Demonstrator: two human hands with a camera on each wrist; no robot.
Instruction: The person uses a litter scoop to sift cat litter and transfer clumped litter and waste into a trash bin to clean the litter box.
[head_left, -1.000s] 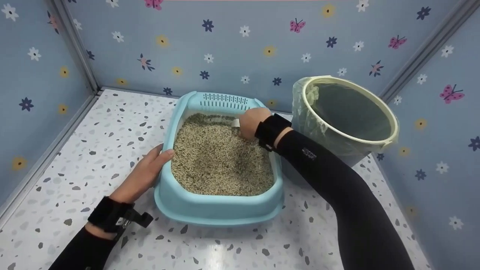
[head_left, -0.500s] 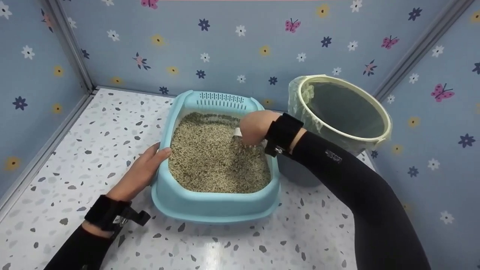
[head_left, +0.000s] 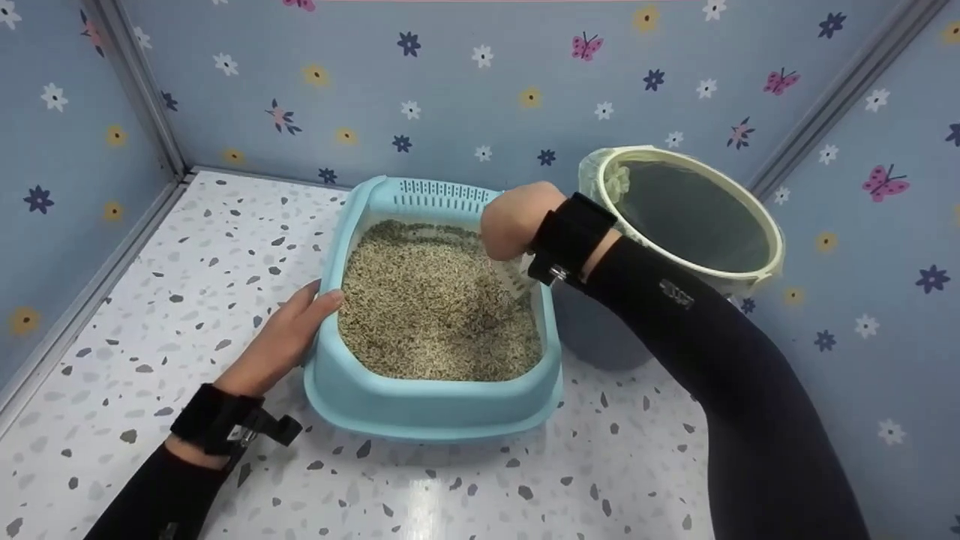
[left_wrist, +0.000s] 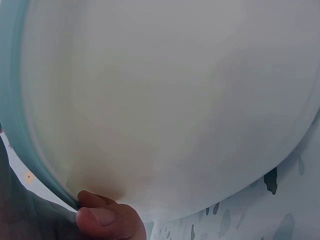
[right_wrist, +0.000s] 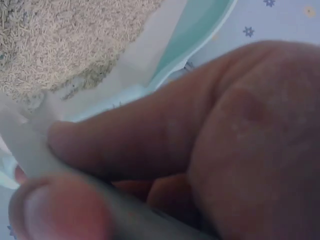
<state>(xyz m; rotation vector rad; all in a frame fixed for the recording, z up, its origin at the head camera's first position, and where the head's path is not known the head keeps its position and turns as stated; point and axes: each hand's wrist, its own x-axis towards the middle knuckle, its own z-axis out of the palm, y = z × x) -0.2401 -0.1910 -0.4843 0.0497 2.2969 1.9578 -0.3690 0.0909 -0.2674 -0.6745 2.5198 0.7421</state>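
A light-blue litter box (head_left: 435, 409) holds beige, pellet-like cat litter (head_left: 420, 300), darker along the back and on the right. My left hand (head_left: 289, 337) grips the box's left rim, thumb on top. In the left wrist view its fingers (left_wrist: 117, 220) curl at the edge of a whitish surface of the box. Over the box's back right part, my right hand (head_left: 520, 219) grips a pale slotted litter scoop (head_left: 514, 277). The scoop's blade tilts down close over the litter, partly hidden by the hand and wrist. Up close, thumb and fingers wrap the scoop's handle (right_wrist: 30, 145).
To the right stands a dark bin (head_left: 600, 330) with a cream rim (head_left: 776, 240) and a translucent liner bag, partly behind the right forearm. Flower-patterned wall panels (head_left: 450, 90) enclose the back and sides. The speckled white surface (head_left: 187, 300) extends left and in front of the box.
My right hand has risen and the slotted blade of the scoop now shows below it; earlier only a short pale part showed. My left hand keeps its grip on the rim.
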